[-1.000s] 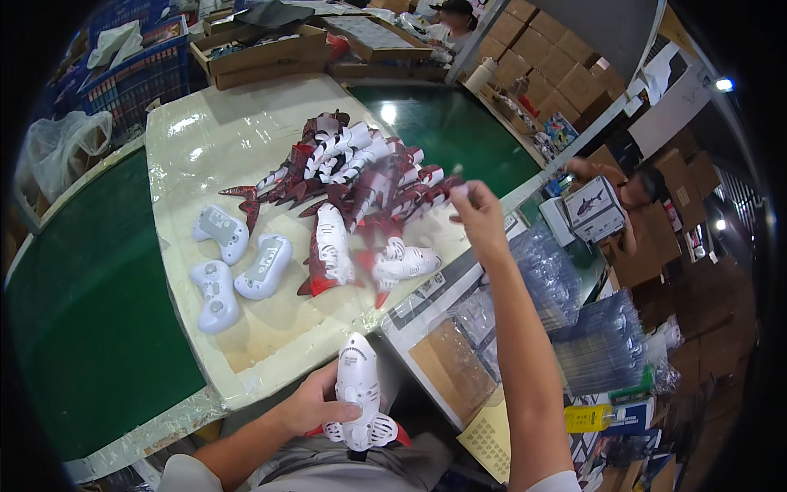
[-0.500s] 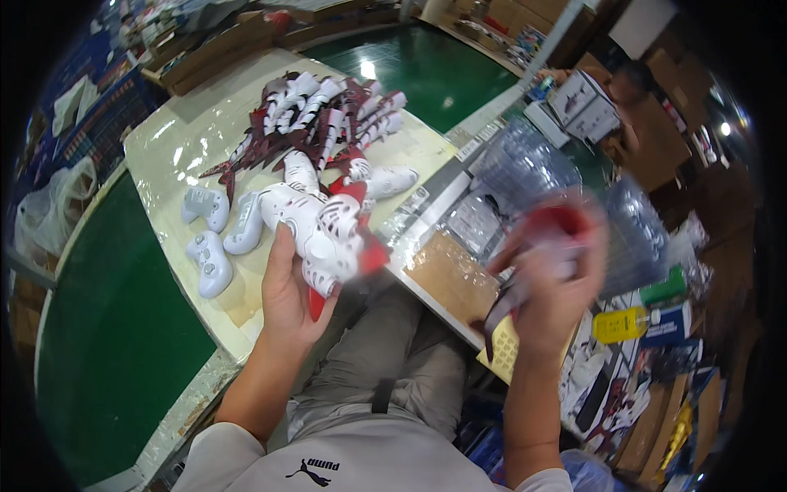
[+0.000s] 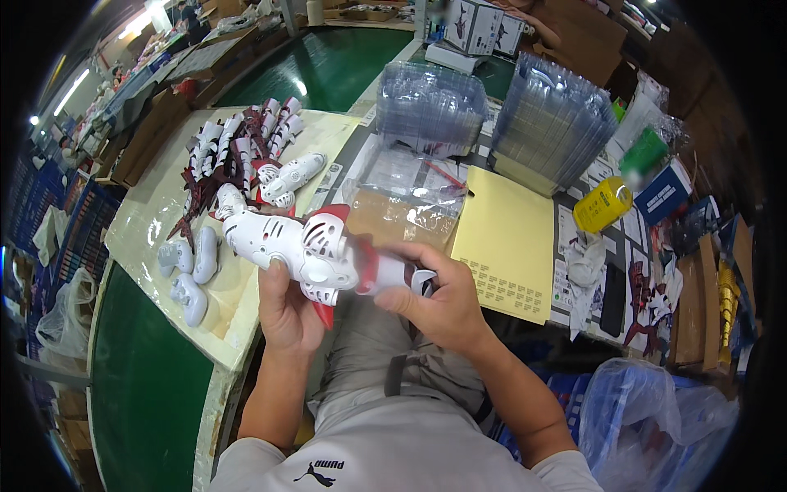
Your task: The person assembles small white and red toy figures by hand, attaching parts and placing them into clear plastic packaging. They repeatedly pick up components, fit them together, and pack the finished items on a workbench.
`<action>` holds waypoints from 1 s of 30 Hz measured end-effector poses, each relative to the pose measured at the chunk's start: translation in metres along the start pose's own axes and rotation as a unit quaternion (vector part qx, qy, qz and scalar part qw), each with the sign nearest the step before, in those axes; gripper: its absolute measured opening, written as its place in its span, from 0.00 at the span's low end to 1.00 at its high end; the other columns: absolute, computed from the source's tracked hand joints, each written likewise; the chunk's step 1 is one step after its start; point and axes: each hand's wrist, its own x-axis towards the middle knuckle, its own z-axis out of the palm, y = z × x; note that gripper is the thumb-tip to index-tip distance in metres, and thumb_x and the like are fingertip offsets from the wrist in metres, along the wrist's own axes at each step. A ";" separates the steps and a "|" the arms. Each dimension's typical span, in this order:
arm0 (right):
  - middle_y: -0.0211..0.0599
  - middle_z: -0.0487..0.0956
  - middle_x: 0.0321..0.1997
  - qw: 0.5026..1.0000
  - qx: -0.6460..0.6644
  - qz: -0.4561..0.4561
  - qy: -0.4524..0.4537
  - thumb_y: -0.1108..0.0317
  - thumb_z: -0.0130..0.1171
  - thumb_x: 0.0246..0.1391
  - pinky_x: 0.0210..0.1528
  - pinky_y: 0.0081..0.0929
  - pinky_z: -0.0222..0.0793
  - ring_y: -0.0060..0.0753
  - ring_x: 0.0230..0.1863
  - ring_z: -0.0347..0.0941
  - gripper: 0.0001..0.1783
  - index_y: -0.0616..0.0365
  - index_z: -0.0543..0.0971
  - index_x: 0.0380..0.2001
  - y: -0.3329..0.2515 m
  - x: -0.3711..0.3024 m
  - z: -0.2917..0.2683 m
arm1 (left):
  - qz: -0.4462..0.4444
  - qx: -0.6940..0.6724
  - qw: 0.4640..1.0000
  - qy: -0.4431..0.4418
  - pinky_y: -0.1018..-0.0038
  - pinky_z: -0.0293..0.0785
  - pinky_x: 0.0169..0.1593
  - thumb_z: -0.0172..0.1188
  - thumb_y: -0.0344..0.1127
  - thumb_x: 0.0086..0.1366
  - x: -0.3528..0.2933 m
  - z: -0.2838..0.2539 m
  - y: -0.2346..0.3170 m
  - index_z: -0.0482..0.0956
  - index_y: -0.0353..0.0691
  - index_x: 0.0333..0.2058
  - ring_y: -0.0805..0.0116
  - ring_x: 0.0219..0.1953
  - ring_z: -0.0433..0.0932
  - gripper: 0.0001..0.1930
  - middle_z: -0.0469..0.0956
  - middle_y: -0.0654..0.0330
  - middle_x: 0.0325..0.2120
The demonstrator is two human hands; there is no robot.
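Observation:
In my left hand [image 3: 287, 307] lies a white toy body [image 3: 283, 238] with black slots and red fins, like a robotic fish; the fingers curl under it with the thumb on its side. My right hand [image 3: 438, 295] grips a white tail section [image 3: 393, 275] with dark parts. Its red-rimmed end meets the right end of the body; whether they are joined I cannot tell. On the table left of my hands lie several white handheld controllers [image 3: 190, 299]. Beyond them is a heap of dark red and white segmented tails [image 3: 229, 148], with another white body [image 3: 299, 176] beside it.
Stacked clear plastic trays [image 3: 549, 123] stand at the back right, behind yellow sheets [image 3: 504, 246]. Right of these are a yellow bottle [image 3: 602, 205], a green container [image 3: 643, 150] and a black phone [image 3: 612, 299]. A clear plastic bag [image 3: 639, 418] sits at the lower right.
My right hand has come left from over the trays, bringing the tail section against the body. The body has turned more level in my left hand. The view has swung to the right.

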 end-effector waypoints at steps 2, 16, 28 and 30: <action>0.36 0.87 0.46 1.000 -0.008 0.011 -0.002 0.57 0.81 0.56 0.49 0.22 0.77 0.20 0.44 0.81 0.34 0.65 0.81 0.59 0.002 -0.003 -0.004 | -0.009 0.036 0.999 -0.038 0.44 0.65 0.75 0.62 0.50 0.75 -0.001 0.003 -0.001 0.56 0.43 0.76 0.42 0.70 0.72 0.39 0.69 0.48 0.71; 0.29 0.86 0.38 0.999 -0.023 0.009 0.023 0.65 0.81 0.52 0.39 0.20 0.76 0.17 0.35 0.79 0.27 0.67 0.85 0.52 0.017 0.008 -0.006 | -0.024 0.105 0.994 -0.012 0.55 0.78 0.66 0.76 0.45 0.64 0.003 0.004 -0.007 0.59 0.42 0.73 0.53 0.63 0.78 0.45 0.74 0.47 0.63; 0.30 0.87 0.40 0.998 -0.027 0.053 0.021 0.70 0.81 0.50 0.42 0.19 0.78 0.16 0.39 0.80 0.26 0.62 0.86 0.53 -0.002 0.019 -0.052 | -0.133 0.407 0.881 -0.202 0.60 0.81 0.58 0.82 0.37 0.54 0.028 0.004 0.072 0.76 0.34 0.63 0.57 0.57 0.84 0.39 0.85 0.51 0.51; 0.29 0.88 0.39 0.993 -0.093 0.024 -0.068 0.65 0.83 0.48 0.40 0.22 0.76 0.18 0.38 0.80 0.27 0.61 0.87 0.52 -0.003 0.022 -0.056 | -0.230 0.588 0.714 -0.302 0.65 0.78 0.59 0.83 0.42 0.53 0.028 0.010 0.076 0.69 0.38 0.71 0.57 0.56 0.84 0.49 0.84 0.48 0.52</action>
